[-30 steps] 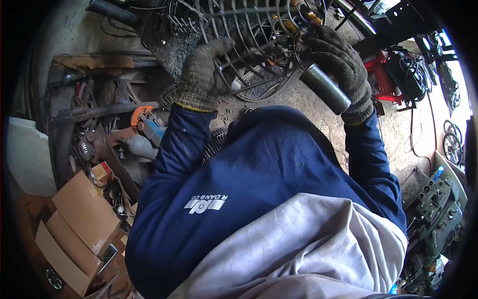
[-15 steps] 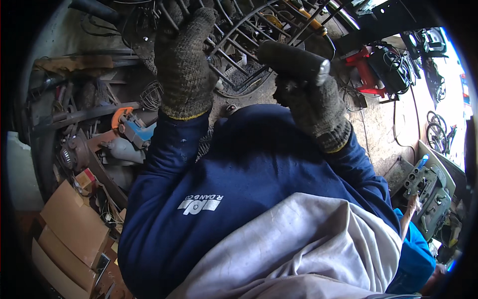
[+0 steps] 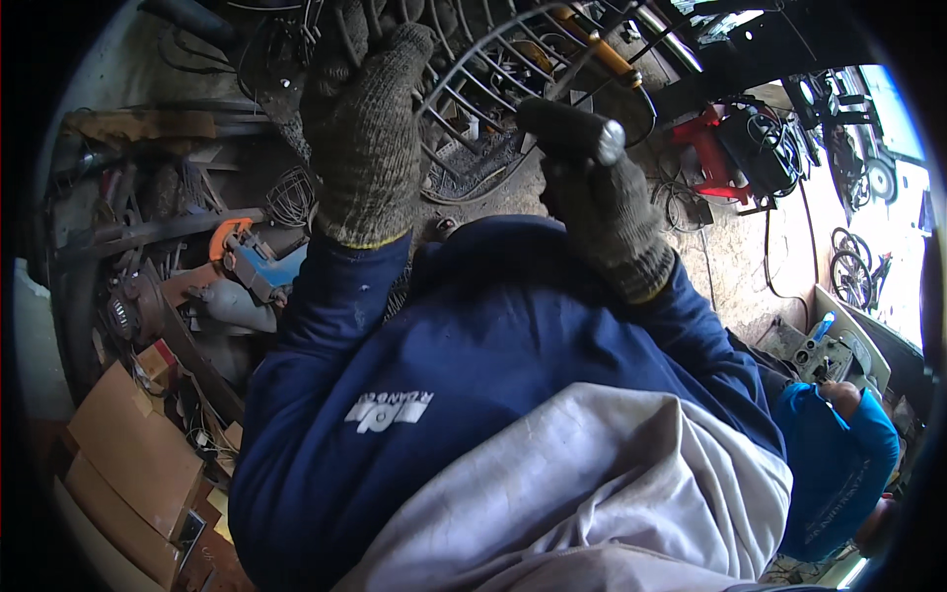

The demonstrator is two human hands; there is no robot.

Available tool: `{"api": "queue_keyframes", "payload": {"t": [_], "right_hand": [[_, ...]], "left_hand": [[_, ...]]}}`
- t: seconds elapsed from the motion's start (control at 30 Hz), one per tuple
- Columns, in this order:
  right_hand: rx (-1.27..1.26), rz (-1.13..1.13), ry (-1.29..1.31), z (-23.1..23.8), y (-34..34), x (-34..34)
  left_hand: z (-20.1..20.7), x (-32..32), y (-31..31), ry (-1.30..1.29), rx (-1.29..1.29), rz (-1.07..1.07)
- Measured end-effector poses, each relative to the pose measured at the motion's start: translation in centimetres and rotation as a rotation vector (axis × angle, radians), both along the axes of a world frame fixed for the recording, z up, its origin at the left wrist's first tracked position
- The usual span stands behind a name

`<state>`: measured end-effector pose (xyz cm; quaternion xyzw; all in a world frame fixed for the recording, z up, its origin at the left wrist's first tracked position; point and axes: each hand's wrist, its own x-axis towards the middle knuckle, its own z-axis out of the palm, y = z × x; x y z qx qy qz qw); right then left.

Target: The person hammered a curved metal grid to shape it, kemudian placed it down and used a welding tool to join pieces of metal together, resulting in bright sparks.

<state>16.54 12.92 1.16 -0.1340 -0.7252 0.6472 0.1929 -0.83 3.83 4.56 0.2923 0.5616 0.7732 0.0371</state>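
Observation:
Both my hands wear thick grey-brown knit gloves with yellow cuff edges. At the top of the view, my left hand [image 3: 365,148] is closed round bars of a dark metal grille [image 3: 456,102], its fingertips partly hidden among the rods. My right hand [image 3: 604,225] grips a hammer, whose heavy dark cylindrical head [image 3: 564,128] shows above the glove. The handle is mostly covered by the hand. The hammer head sits just right of the grille's curved edge; I cannot tell whether they touch.
A yellow-handled tool [image 3: 614,57] lies beyond the grille. A red and black machine with cables [image 3: 712,156] stands to the right. Scrap metal, a blue and orange tool [image 3: 258,259] and cardboard [image 3: 133,434] crowd the left. A person in blue [image 3: 838,464] is at lower right, near a grey machine.
My right hand and the hammer have shifted slightly left. The grille has tilted a little in my left hand. The person in blue has come further into view.

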Motion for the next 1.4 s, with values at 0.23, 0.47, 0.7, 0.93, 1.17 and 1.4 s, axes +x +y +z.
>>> {"api": "queue_keyframes", "payload": {"t": [0.23,0.47,0.7,0.93,1.17,1.4], "right_hand": [[-0.109,-0.024,0.387,2.1,-0.4,0.1],[-0.222,-0.05,0.019,-1.3,1.0,0.5],[0.055,-0.232,0.407,-0.3,4.2,0.3],[1.031,-0.367,0.317,2.6,7.0,0.4],[0.423,-0.248,0.399,-0.4,6.6,1.1],[0.235,-0.521,0.216,-0.4,6.7,0.6]], "left_hand": [[-0.8,-0.2,-1.4,-0.084,-0.277,0.026],[0.8,-0.6,-0.2,-0.29,-0.121,-0.004],[-0.9,-2.3,-1.2,-0.207,-0.35,-0.208],[-7.1,-5.0,-1.0,2.145,-0.674,0.422],[-5.9,-1.7,-2.2,1.654,-0.979,-0.34],[-6.4,0.5,-4.2,0.646,-0.72,-0.258]]}}
